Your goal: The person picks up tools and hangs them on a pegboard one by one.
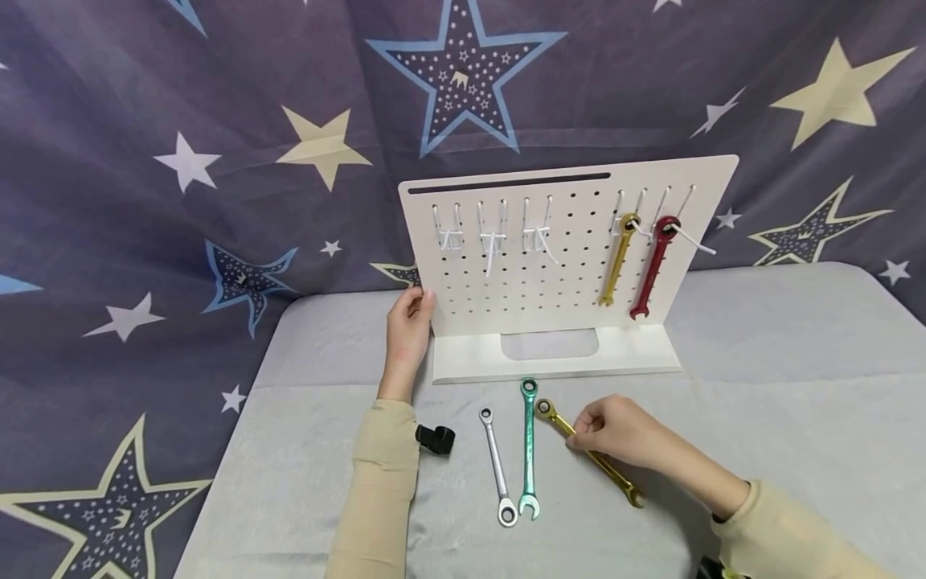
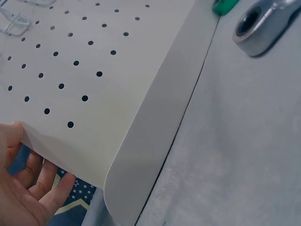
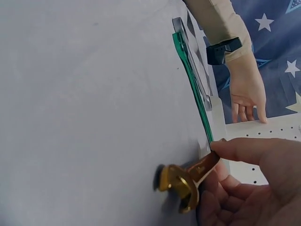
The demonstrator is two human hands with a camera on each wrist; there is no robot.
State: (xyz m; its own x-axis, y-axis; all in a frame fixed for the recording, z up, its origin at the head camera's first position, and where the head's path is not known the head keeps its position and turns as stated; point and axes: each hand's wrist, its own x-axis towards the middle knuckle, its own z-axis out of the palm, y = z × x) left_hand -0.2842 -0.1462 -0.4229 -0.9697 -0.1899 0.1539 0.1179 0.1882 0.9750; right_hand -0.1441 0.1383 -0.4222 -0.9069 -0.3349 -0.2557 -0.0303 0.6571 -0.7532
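Observation:
My left hand (image 1: 407, 342) grips the left edge of a white pegboard (image 1: 463, 318). In the left wrist view its thumb lies at the board's front edge, with the other fingers (image 2: 59, 192) by the edge and partly behind it. Over the grey cloth, my right hand (image 1: 625, 430) pinches a gold combination wrench (image 1: 610, 470) mid-shaft between thumb and fingers. The wrench slants, ring end toward the board; its open jaw faces the right wrist camera. Left of it lie a green wrench (image 1: 529, 450) and a silver wrench (image 1: 496, 466), side by side.
On the board's right side a yellow wrench (image 1: 616, 265) and a red wrench (image 1: 653, 269) hang from hooks. Several white hooks (image 1: 493, 237) on the left side hold nothing. A star-patterned curtain (image 1: 239, 161) stands behind the cloth-covered table (image 1: 781, 402).

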